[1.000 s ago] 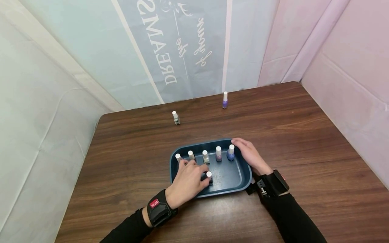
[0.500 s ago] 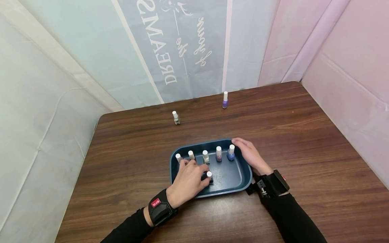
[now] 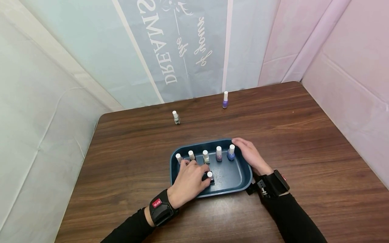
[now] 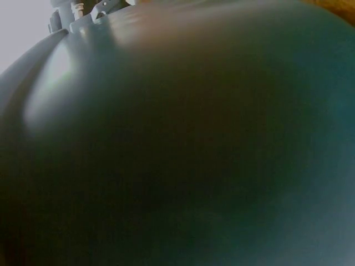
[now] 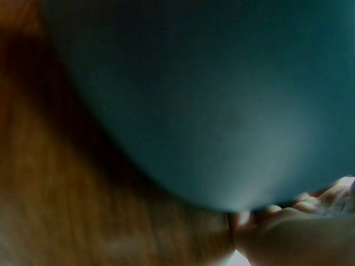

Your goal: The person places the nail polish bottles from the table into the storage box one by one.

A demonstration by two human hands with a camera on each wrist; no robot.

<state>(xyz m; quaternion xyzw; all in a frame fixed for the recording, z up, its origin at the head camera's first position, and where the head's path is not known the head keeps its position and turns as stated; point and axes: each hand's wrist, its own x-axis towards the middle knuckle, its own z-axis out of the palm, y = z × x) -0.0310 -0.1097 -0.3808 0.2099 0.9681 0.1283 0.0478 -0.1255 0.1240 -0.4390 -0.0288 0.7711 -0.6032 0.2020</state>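
Observation:
A dark blue tray (image 3: 231,177) sits on the wooden table and fills most of both wrist views. My left hand (image 3: 189,180) reaches into it, thumb and index finger pinching a nail polish bottle (image 3: 209,174) by its white cap; most of its body is hidden. Along the tray's back side stand a blue polish bottle (image 3: 231,155), a pinkish one (image 3: 218,154), a clear one (image 3: 206,157) and two more at the left, partly behind my fingers. My right hand (image 3: 250,155) lies along the tray's right end, fingertips at the back corner of the rim.
Beyond the tray, a clear polish bottle (image 3: 176,118) and a purple polish bottle (image 3: 225,100) stand near the table's back edge. A printed curtain (image 3: 188,50) hangs behind the table (image 3: 121,145), with pale fabric walls at both sides.
My left hand and the bottle it pinches have shifted very slightly to the right. The tray, the right hand and the other bottles stay put.

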